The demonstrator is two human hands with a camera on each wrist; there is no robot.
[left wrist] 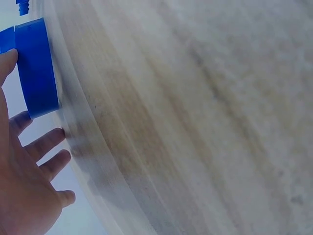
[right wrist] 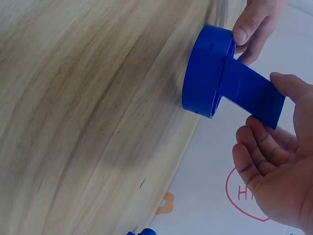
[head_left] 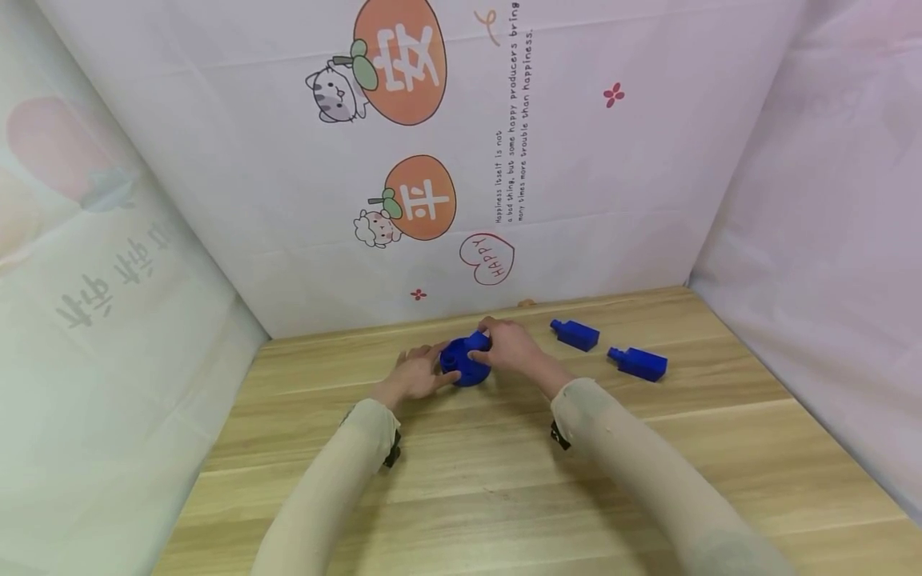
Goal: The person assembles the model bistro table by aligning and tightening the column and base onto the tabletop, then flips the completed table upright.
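Observation:
A round, shallow blue plastic base point(head_left: 467, 374) sits on the wooden table near its back edge. My left hand point(head_left: 416, 376) grips it from the left, thumb at the rim point(left wrist: 39, 68) and the other fingers spread beyond it. From the right, my right hand point(head_left: 515, 349) pinches a flat-sided blue block point(right wrist: 254, 93) between thumb and fingers. This block meets the open side of the base at a tilt in the right wrist view, and its inner end is hidden inside the rim. A short round socket point(head_left: 450, 362) stands at the base's left side.
Two more blue bottle-shaped blocks with narrow necks lie to the right, one farther back point(head_left: 576, 335) and one nearer point(head_left: 641, 365). A printed white cloth point(head_left: 576, 200) rises behind the wooden table point(head_left: 461, 496), with cloth at both sides.

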